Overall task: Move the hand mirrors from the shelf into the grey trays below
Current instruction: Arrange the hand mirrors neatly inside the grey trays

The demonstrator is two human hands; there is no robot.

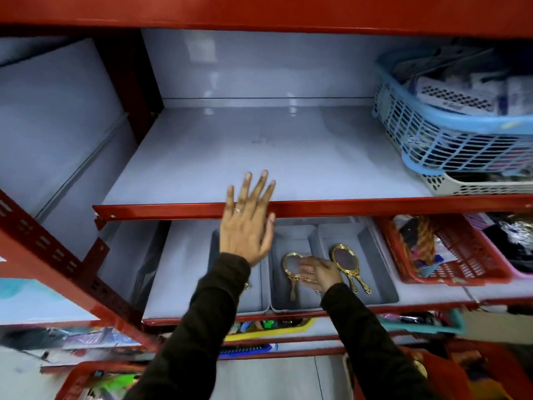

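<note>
My left hand (247, 223) is raised with its fingers spread, in front of the red front edge of the upper shelf (259, 157), and holds nothing. No mirror shows on that grey shelf board. On the shelf below stand three grey trays side by side. My right hand (320, 273) reaches into the middle tray (278, 301) and grips a gold-framed hand mirror (290, 265) lying there. Gold hand mirrors (345, 259) lie in the right tray (385, 287), handles toward me. My left arm hides most of the left tray (256, 303).
A blue basket (427, 140) of packets sits on a white basket (461, 186) at the upper shelf's right end. A red basket (450, 255) of hair goods stands right of the trays. Red uprights frame the left. Lower shelves hold combs and packets.
</note>
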